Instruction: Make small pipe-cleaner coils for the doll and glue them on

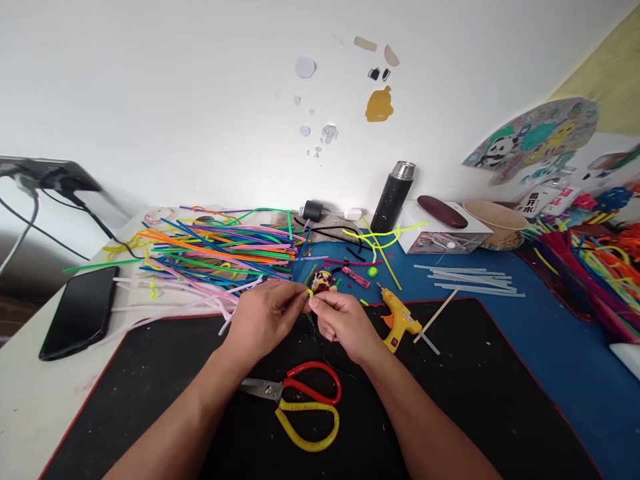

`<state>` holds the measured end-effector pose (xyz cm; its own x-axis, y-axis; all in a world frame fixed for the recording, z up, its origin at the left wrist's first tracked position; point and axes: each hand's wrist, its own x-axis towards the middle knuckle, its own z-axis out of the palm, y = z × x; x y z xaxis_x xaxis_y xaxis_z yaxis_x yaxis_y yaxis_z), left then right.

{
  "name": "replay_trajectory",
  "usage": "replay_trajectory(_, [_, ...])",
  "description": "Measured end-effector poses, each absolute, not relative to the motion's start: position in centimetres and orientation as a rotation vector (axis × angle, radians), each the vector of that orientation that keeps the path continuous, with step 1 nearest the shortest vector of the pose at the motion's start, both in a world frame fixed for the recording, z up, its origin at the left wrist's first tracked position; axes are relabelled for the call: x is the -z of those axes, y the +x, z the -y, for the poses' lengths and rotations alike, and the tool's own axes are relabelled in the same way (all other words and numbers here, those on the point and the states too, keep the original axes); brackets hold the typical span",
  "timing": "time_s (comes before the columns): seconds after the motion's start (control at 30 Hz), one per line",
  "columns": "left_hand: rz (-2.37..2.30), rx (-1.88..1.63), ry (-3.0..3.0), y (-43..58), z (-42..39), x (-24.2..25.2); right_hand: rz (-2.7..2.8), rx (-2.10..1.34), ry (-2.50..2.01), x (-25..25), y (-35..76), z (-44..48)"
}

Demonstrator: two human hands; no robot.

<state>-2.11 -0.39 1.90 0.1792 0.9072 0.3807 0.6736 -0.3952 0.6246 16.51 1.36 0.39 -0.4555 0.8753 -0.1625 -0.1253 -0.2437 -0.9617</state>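
My left hand (pixel 267 317) and my right hand (pixel 345 321) meet over the black mat, fingertips almost touching. Between them they pinch a short yellow piece of pipe cleaner (pixel 310 293), mostly covered by the fingers. Just behind the fingertips is a small colourful figure (pixel 324 277) with red, blue and yellow parts. Below my hands, scissors (pixel 310 403) with one red and one yellow handle lie on the mat, blades pointing left. To the right of my right hand rests a yellow glue gun (pixel 399 319).
Many coloured pipe cleaners (pixel 220 247) are heaped at the back left, near a black phone (pixel 79 312). Clear glue sticks (pixel 470 279), a black thermos (pixel 394 197), a white box (pixel 445 237) and a bowl (pixel 495 223) stand or lie at the right. A power strip (pixel 50 175) hangs at the left.
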Motion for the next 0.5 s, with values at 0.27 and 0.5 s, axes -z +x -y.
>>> replay_trajectory(0.27, [-1.573,-1.094,1.936,-1.51,0.73,-1.53,1.318,-1.755,-0.989,-0.59,16.46,-1.29])
replay_trajectory(0.5, [-1.456,-1.12,1.781,-1.43,0.57,-2.02,1.361,-1.719,-1.001,-0.51,16.54,-1.4])
